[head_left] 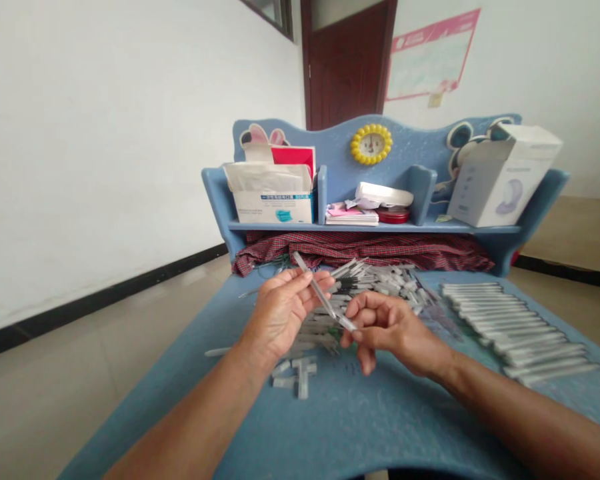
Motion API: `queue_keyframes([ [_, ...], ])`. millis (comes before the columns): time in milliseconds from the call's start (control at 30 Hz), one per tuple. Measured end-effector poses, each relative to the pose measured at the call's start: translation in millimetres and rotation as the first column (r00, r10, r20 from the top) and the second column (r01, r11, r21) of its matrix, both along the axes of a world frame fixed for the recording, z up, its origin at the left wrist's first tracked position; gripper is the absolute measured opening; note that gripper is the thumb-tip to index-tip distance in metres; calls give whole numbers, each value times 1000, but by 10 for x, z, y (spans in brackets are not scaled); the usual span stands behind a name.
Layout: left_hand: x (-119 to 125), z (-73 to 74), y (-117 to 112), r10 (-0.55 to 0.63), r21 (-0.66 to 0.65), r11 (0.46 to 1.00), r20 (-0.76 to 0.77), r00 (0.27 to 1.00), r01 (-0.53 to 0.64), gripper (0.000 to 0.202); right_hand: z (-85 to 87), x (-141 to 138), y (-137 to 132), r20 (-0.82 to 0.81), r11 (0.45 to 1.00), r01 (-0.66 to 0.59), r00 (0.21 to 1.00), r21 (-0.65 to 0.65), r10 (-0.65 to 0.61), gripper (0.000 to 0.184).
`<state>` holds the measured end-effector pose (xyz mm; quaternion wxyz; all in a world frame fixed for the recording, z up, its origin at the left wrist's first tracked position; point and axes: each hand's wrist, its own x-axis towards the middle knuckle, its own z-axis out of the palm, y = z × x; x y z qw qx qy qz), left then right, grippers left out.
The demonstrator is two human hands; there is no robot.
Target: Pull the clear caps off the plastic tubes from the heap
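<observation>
Mask box [273, 208]: I read "一次性", then "口罩", with "50" at right.
White box [505, 177]: small print, illegible to me.
Wall poster [430, 63]: heading too blurred.
Yellow-rimmed dial [371, 145]: markings too small.

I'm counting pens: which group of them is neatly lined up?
The row of pens at the right of the table: they lie side by side, while the heap in the middle is jumbled.

A row of pens [523, 327] lies along the right edge of the tabletop [380, 427]; a heap of pen parts [353, 283] spreads from its middle backward, caps [303, 381] before it. Behind, cloth [380, 251] lies under a shelf [280, 227] holding a mask box [273, 203] left, carton [505, 183] right.
</observation>
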<state>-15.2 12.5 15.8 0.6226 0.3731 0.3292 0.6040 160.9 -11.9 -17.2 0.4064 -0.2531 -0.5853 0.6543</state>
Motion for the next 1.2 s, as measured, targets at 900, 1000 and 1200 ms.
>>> queue_keyframes([
  [900,63,14,-43,142,169,978,-90,986,-125,14,-63,-89,-24,-1,983,178,984,-43,-178,30],
  [1000,110,-3,-69,124,156,982,-112,986,-105,15,-85,-89,-16,-3,983,177,984,-40,-177,31],
  [1200,130,-35,-85,103,130,988,-167,981,-81,19,-112,-120,-1,-15,979,200,979,-44,-201,30],
])
